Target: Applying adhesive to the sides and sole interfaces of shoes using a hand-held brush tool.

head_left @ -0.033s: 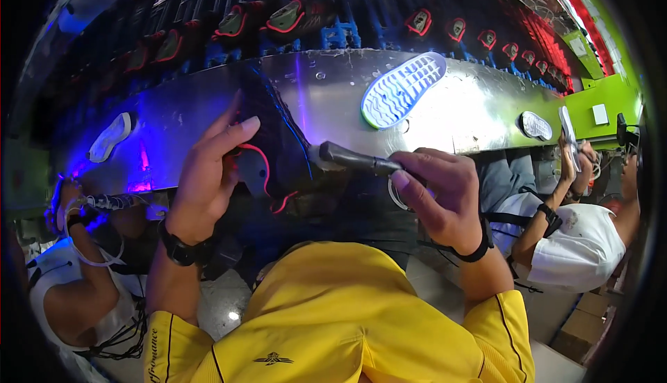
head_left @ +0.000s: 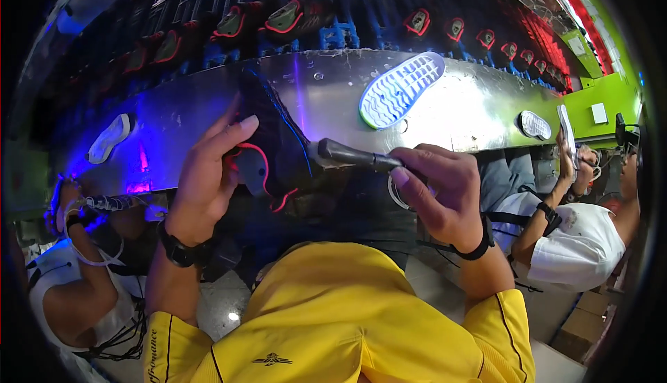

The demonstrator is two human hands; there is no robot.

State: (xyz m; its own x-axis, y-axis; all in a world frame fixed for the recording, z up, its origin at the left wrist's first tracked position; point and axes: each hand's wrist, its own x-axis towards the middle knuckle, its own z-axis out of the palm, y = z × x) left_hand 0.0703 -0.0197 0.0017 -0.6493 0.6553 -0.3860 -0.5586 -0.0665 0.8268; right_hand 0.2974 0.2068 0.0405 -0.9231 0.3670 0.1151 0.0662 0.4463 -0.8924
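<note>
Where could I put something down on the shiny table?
The metal table shows bare between the big sole and the small sole right of it, and between the leftmost sole and left hand. It's crowded around the dark shoe, brush and right hand, and beyond the far edge, where shoes sit.

Yellow shirt (head_left: 330, 299), black watch (head_left: 180, 251) perhaps

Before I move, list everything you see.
Shoe: one, dark with red trim, centre
Brush: one, dark, right of shoe
Bench: one, silver, ahead
Soles: three, whitish, on bench
Far shoes: several, dark and red, beyond bench
Panel: one, green, far right
Boxes: some, brown, lower right
Co-workers: at least two, white-clothed, both sides
Shirt: one, yellow, lower centre
Wristbands: two, black, one per wrist
Left grip: one, bare, on shoe
Right grip: one, bare, on brush
</note>
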